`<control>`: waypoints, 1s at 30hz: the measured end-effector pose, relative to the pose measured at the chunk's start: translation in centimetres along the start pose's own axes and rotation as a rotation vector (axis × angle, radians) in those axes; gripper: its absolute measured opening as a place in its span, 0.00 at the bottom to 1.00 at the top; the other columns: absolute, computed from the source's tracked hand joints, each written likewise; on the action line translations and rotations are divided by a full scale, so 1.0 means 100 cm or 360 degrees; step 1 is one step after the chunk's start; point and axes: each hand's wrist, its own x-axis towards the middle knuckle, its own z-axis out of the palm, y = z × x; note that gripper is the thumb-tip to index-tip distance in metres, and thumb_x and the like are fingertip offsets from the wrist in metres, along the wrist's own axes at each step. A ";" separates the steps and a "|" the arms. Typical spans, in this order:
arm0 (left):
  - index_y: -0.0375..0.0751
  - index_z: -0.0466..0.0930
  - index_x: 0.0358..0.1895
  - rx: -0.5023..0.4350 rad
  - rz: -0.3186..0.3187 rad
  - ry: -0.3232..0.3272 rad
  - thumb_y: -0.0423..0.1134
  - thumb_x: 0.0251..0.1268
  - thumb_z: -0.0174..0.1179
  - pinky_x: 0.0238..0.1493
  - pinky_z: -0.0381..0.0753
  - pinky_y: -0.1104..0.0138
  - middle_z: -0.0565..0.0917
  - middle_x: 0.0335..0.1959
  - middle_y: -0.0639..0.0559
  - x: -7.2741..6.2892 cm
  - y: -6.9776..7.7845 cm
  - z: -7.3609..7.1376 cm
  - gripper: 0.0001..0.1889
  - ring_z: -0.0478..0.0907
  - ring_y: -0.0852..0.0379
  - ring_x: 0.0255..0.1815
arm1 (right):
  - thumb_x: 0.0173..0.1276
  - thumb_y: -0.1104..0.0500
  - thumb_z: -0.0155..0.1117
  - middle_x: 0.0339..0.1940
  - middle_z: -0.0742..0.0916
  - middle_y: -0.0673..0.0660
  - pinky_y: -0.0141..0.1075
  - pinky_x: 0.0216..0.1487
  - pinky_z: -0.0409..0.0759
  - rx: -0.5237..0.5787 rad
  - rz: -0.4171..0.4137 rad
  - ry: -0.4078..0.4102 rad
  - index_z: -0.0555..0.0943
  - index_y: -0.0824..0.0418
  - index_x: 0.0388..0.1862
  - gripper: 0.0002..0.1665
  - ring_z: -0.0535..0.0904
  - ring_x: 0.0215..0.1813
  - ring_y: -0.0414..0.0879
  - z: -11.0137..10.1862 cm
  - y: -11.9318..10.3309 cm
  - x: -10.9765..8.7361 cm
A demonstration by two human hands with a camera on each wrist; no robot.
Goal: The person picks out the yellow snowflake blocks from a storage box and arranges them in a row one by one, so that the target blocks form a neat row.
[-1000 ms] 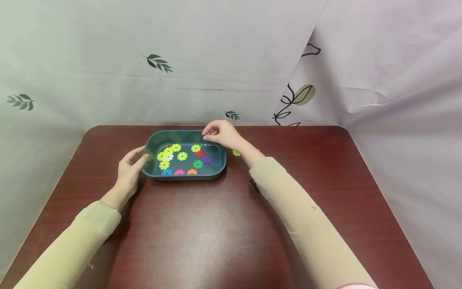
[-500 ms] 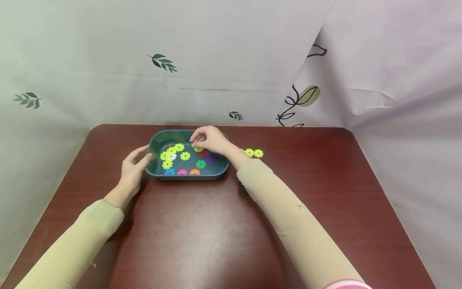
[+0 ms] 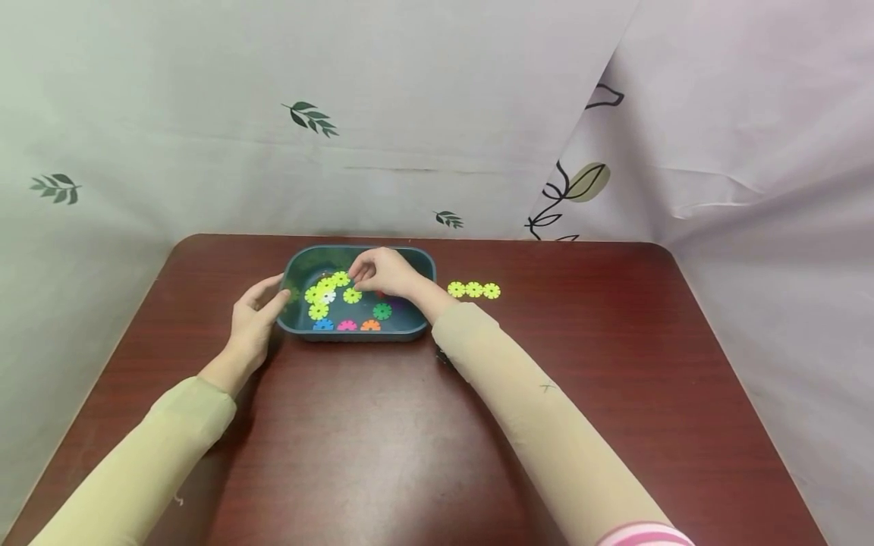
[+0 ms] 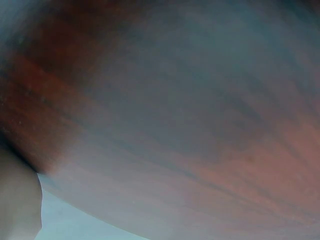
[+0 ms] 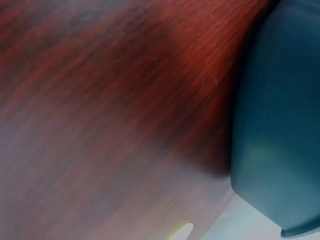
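Observation:
A dark blue-green plastic tray (image 3: 355, 335) sits on the table, holding several snowflake-shaped plastic discs. My left hand (image 3: 251, 322) grips the tray's left end, thumb at the rim. Inside the tray, my right hand (image 3: 391, 273) has its fingertips just over a yellow snowflake disc (image 3: 352, 296); no disc shows between thumb and fingers. More yellow discs lie clustered at the left around a white disc (image 3: 329, 296). A green disc (image 3: 382, 312), blue disc (image 3: 323, 324), pink disc (image 3: 347, 325) and orange disc (image 3: 370, 325) lie nearer me. The right hand mostly hides a red disc.
Three yellow discs (image 3: 474, 290) lie in a row on the dark red wooden table (image 3: 587, 364), right of the tray. Behind the table hangs a pale cloth (image 3: 382, 182) with leaf prints. The right wrist view shows the tray's outer wall (image 5: 280, 120).
My right hand has moved left and down from the tray's back right rim to the yellow disc. The row of yellow discs has come into view. My left hand keeps its hold.

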 end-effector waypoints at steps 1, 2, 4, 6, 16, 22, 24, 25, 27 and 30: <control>0.47 0.80 0.69 -0.0001 -0.0002 0.0001 0.37 0.78 0.63 0.49 0.79 0.84 0.81 0.53 0.71 0.000 0.000 0.000 0.20 0.78 0.73 0.54 | 0.73 0.66 0.71 0.49 0.92 0.63 0.29 0.50 0.85 -0.0019 -0.0001 -0.0008 0.87 0.67 0.53 0.11 0.89 0.51 0.51 0.001 0.000 0.001; 0.47 0.80 0.69 0.0000 -0.0005 0.0002 0.37 0.78 0.63 0.49 0.79 0.84 0.80 0.53 0.71 0.000 0.000 0.000 0.20 0.78 0.73 0.54 | 0.73 0.66 0.71 0.49 0.92 0.63 0.29 0.49 0.85 -0.0035 -0.0001 -0.0017 0.87 0.67 0.53 0.12 0.89 0.51 0.51 0.002 0.000 0.002; 0.47 0.80 0.69 0.0000 -0.0011 0.0000 0.37 0.78 0.63 0.49 0.79 0.84 0.80 0.54 0.71 0.000 0.000 0.000 0.20 0.77 0.73 0.54 | 0.73 0.66 0.72 0.49 0.92 0.62 0.29 0.49 0.85 -0.0074 0.0005 -0.0033 0.87 0.66 0.54 0.12 0.89 0.52 0.51 0.003 -0.001 0.004; 0.48 0.80 0.69 0.0004 -0.0014 0.0000 0.37 0.78 0.64 0.49 0.79 0.84 0.80 0.54 0.71 0.000 0.000 0.000 0.20 0.77 0.73 0.54 | 0.74 0.65 0.72 0.50 0.92 0.61 0.29 0.50 0.84 -0.0118 0.0014 -0.0044 0.87 0.65 0.54 0.12 0.89 0.52 0.50 0.005 -0.001 0.005; 0.47 0.79 0.70 0.0032 -0.0016 0.0000 0.38 0.79 0.63 0.49 0.79 0.83 0.80 0.54 0.71 0.000 0.001 0.000 0.20 0.77 0.72 0.54 | 0.74 0.63 0.72 0.53 0.91 0.57 0.28 0.56 0.83 -0.0309 -0.0009 -0.0069 0.87 0.61 0.59 0.16 0.87 0.55 0.47 0.009 0.001 0.007; 0.47 0.79 0.71 0.0051 -0.0025 -0.0004 0.38 0.79 0.63 0.50 0.79 0.83 0.79 0.55 0.71 -0.001 0.001 0.000 0.21 0.76 0.72 0.55 | 0.73 0.63 0.74 0.56 0.90 0.56 0.30 0.59 0.83 -0.0398 -0.0001 -0.0124 0.87 0.59 0.61 0.18 0.86 0.58 0.46 0.010 0.001 0.007; 0.47 0.79 0.70 0.0053 -0.0023 -0.0002 0.38 0.79 0.63 0.50 0.79 0.83 0.79 0.55 0.71 0.000 0.001 0.000 0.21 0.76 0.72 0.56 | 0.72 0.62 0.74 0.57 0.90 0.56 0.30 0.60 0.82 -0.0413 -0.0008 -0.0132 0.87 0.59 0.61 0.19 0.86 0.59 0.47 0.010 0.002 0.008; 0.48 0.79 0.70 0.0049 -0.0021 0.0002 0.38 0.79 0.63 0.50 0.79 0.83 0.79 0.55 0.70 0.000 0.001 0.000 0.20 0.76 0.72 0.55 | 0.72 0.62 0.75 0.57 0.90 0.56 0.30 0.60 0.82 -0.0419 -0.0013 -0.0135 0.87 0.59 0.61 0.19 0.86 0.59 0.46 0.011 0.002 0.008; 0.47 0.80 0.69 0.0032 -0.0018 0.0010 0.37 0.79 0.63 0.50 0.79 0.82 0.80 0.55 0.70 0.000 0.001 0.001 0.20 0.76 0.72 0.55 | 0.72 0.62 0.75 0.57 0.90 0.56 0.30 0.60 0.82 -0.0432 -0.0023 -0.0142 0.86 0.58 0.62 0.20 0.85 0.59 0.46 0.011 0.003 0.009; 0.46 0.80 0.69 0.0002 -0.0013 0.0016 0.36 0.78 0.63 0.50 0.79 0.82 0.81 0.54 0.70 0.000 0.000 0.001 0.20 0.77 0.71 0.55 | 0.72 0.62 0.75 0.57 0.90 0.55 0.30 0.60 0.82 -0.0459 -0.0032 -0.0142 0.86 0.58 0.62 0.20 0.85 0.59 0.46 0.013 0.003 0.010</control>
